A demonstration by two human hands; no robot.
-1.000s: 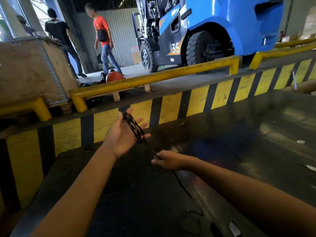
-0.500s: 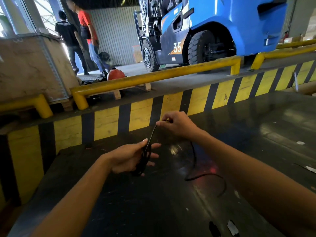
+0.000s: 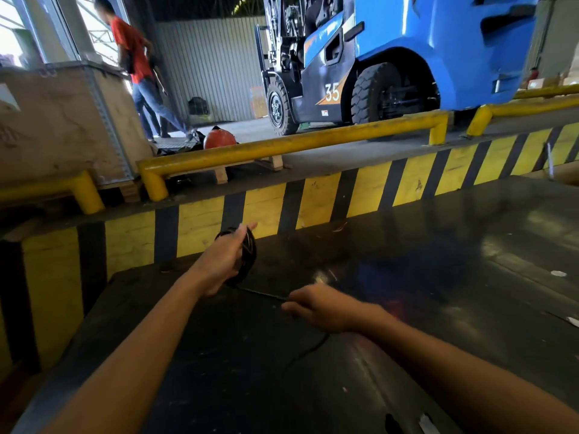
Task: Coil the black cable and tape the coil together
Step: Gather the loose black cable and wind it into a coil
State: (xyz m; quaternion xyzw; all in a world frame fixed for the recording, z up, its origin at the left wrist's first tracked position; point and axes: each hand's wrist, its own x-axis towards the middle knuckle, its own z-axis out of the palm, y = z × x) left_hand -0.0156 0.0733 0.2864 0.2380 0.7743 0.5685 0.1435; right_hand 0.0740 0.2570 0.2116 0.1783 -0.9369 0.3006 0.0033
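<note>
The left hand (image 3: 221,261) is gripping the coil (image 3: 246,255) of black cable, wound around its palm above the dark table (image 3: 438,277). The right hand (image 3: 319,310) is pinching the loose strand (image 3: 263,294) tight; the rest is trailing across the tabletop.

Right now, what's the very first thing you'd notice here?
The big blue forklift marked 35, parked at the top behind the yellow rail. Next, the yellow-and-black striped edge across the middle. Down front, the left hand holds a coil of black cable while the right hand pinches its loose end.
</note>
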